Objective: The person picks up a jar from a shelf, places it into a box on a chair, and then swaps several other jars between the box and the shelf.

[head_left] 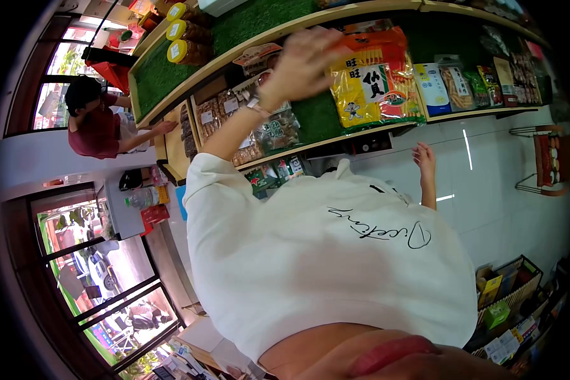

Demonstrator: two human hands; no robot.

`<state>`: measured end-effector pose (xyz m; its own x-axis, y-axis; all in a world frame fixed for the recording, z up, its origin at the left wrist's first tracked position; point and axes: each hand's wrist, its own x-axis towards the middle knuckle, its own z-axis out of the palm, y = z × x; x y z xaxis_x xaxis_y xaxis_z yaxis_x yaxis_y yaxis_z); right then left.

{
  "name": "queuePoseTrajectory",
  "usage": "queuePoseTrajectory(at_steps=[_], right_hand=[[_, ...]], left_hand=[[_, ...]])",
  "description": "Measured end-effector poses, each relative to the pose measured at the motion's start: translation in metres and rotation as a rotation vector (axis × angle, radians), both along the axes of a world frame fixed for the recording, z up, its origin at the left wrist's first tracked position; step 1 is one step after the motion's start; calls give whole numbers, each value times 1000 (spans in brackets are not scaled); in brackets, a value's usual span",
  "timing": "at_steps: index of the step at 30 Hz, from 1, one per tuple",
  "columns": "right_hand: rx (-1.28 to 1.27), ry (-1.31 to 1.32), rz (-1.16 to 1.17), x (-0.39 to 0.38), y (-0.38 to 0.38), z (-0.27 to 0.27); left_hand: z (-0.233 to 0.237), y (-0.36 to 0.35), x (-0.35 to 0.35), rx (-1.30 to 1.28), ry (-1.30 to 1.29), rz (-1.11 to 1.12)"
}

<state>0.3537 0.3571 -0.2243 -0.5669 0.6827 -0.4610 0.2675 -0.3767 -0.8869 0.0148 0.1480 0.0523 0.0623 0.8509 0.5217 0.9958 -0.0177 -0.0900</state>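
Observation:
My left hand (307, 66), smeared by motion, is over the green-lined shelf at the left edge of a large yellow and red snack bag (367, 82). Its fingertips overlap the bag in view; whether they grip it cannot be made out. Clear bags of brown snacks (278, 130) lie beside my left wrist, which wears a band. My right hand (425, 158) hangs over the floor below the shelf edge, fingers apart and holding nothing. Several smaller packets, among them a white and blue one (432, 88), lie right of the large bag.
A person in a dark red shirt (95, 130) is at the shelf's far left end. Yellow-lidded jars (187, 41) line the upper tier. A brown rack (551, 158) stands on the tiled floor (487, 190) at right. A box of goods (510, 285) sits lower right.

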Motion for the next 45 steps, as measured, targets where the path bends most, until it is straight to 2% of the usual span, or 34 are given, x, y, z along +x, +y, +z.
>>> queuePoseTrajectory(at_steps=[3,5,7,10,13,15,17,19,21,24,27,28,29,31,34,36,37,38,40,41,42,43,44,45], right_hand=[[14,12,32,15,12,11],[30,13,30,34,21,15],[46,8,-14,61,32,13],[45,-7,-126,120,44,-6],[27,-59,-282,176,48,5],[22,-55,-417,214,57,-9],[32,-58,-567,247,65,-13],[49,-56,-682,273,76,-9],[67,-59,-744,293,93,0],[51,-46,-844,307,102,1],[26,0,-919,311,125,-13],[26,-7,-882,314,134,-16],[23,-17,-845,316,138,-19],[40,-63,-786,325,156,-29],[36,-162,-781,357,189,-64],[-42,-222,-851,390,212,-93],[-109,-244,-919,407,220,-112],[-176,-257,-987,422,227,-132],[-297,-448,-1093,443,224,-160],[-474,-495,-1031,458,219,-184],[-641,-540,-961,475,219,-209],[-585,-597,-843,487,220,-230],[-531,-652,-722,494,228,-239],[-545,-612,-815,490,248,-220]], left_hand=[[16,61,86,76,0,-361],[20,102,128,116,-84,-506],[11,143,165,92,-228,-600],[-22,193,228,32,-536,-526],[-93,235,276,-72,-753,-470],[-156,259,296,-191,-719,-418],[-253,276,297,-436,-713,-352],[-301,276,304,-854,-442,-195],[-324,283,314,-940,-592,-274],[-325,296,328,-1084,-825,-343],[-333,327,337,-1179,-913,-333],[-335,337,339,-1169,-965,-305],[-341,349,339,-1176,-937,-240],[-403,373,321,-1192,-874,-109],[-546,415,266,-1345,-267,-314],[-534,444,283,-1391,-717,-16],[-511,461,292,-1391,-939,141],[-471,477,305,-1332,-1031,33],[-481,515,307,-1184,-1006,-38],[-490,534,310,-1111,-999,-70],[-456,559,321,-1250,-1027,22],[-473,585,323,-1237,-1076,32],[-514,608,317,-1225,-1123,44],[-534,627,316,-1216,-1169,60]])
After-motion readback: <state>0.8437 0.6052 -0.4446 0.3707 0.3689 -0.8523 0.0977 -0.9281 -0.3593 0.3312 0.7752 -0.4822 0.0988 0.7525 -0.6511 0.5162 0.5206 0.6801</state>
